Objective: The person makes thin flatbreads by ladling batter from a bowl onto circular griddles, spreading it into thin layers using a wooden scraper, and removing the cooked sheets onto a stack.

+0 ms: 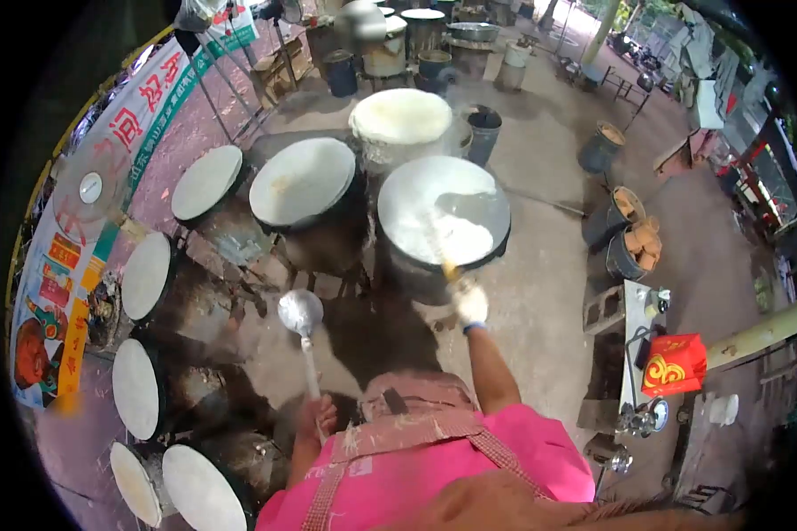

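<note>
My right hand (pixel 471 305), in a whitish glove, is closed round the yellowish handle of a long pale spreading tool (pixel 437 243). The tool's head, blurred, lies over white batter (pixel 460 237) on the round griddle (pixel 498 217); a grey part of the griddle's surface shows beside the batter. Bare and low at the left of my body, my left hand (pixel 319 414) is wrapped round the handle of a metal ladle (pixel 301 311). The ladle's round bowl points forward, above the floor and short of the griddles. I cannot tell whether the bowl holds anything.
Several round griddles with pale surfaces curve along my left, including one nearby (pixel 303 181). A wide vessel with a pale top (pixel 400 117) stands beyond the working griddle. Buckets (pixel 633 250) and a narrow table (pixel 634 354) with a red bag (pixel 675 365) are at the right.
</note>
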A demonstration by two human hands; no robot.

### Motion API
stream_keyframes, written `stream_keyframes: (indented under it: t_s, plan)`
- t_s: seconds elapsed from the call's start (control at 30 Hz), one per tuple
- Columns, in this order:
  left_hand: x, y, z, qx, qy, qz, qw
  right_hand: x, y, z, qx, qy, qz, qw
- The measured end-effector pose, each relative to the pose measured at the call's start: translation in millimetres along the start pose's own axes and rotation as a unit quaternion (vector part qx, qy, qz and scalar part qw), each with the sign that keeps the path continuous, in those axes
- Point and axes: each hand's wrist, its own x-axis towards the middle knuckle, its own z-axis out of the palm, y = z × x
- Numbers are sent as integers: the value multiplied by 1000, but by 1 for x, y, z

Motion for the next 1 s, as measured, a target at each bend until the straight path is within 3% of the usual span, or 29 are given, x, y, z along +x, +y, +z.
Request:
stream_keyframes:
  t_s: [0.07,0.2,0.27,0.33,0.37,0.4,0.43,0.47,0.53,0.57,0.6,0.67,0.73,0.77,0.83,0.97,1.0]
  plan:
    - [9,3,-13,-11,-33,-52,998,-20,-10,-3,-53,-97,3,994]
    - [11,4,25,8,-79,-85,993,3,-5,-115,-109,-134,218,961]
    - [16,7,18,-20,-79,-119,989,36,-3,-112,-17,8,154,988]
    - [34,2,4,-73,-84,-163,980,47,-25,-87,-8,37,165,986]
    - [38,1,3,-88,-75,-159,981,39,6,-46,-41,6,67,997]
    - [43,2,13,-80,-80,-154,982,14,0,-53,-200,-67,-133,968]
    - [46,1,25,-72,-88,-148,982,-8,-10,-60,-90,-138,-30,986]
    - [52,4,22,-67,-93,-155,981,-26,27,-39,-50,-25,-72,996]
    - [64,10,18,-56,-103,-168,979,-8,61,-69,-68,-51,93,992]
    - [70,11,4,-81,-89,-184,975,19,44,-108,-96,-102,181,974]
    - [60,8,-5,-112,-65,-203,971,48,8,-136,-26,-90,236,967]
    - [71,4,7,-103,-44,-245,963,86,15,-115,-44,75,115,990]
    - [93,2,23,-94,-33,-280,955,74,18,-102,-172,-149,138,964]
    - [94,-2,31,-122,2,-277,953,31,47,-79,-108,-69,40,991]
    - [90,-14,30,-99,-47,-256,960,29,78,-69,-35,-9,1,999]
    - [99,-31,45,-57,-38,-231,970,117,58,-133,10,-140,295,945]
    - [102,-35,49,-68,-38,-234,969,155,61,-118,2,4,129,992]
